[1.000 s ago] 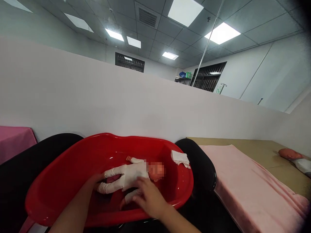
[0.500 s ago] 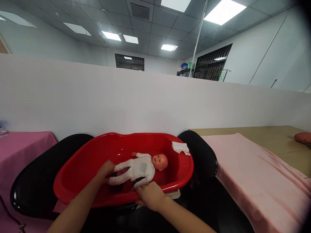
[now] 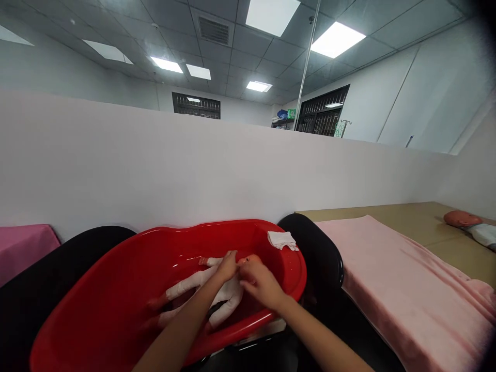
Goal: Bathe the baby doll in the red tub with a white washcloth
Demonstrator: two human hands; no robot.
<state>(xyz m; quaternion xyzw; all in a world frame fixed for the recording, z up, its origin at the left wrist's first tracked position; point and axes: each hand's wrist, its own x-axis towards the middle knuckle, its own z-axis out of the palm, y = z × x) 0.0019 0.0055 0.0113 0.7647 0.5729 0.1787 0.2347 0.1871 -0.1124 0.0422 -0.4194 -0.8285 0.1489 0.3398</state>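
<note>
the doll (image 3: 232,292) lies on its back in my glossy red tub (image 3: 116,297), its orange-red head mostly covered, its white suit long-sleeved and wrinkled at the legs (bare hands and feet poke out). my left hand (image 3: 228,265) is at its neckline and my right hand (image 3: 262,282), fingers curled, is over its face; i cannot tell whether either grips.

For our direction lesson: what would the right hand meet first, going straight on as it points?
Probably the left hand, just ahead of the right hand; depth is unclear, so perhaps the doll.
</note>
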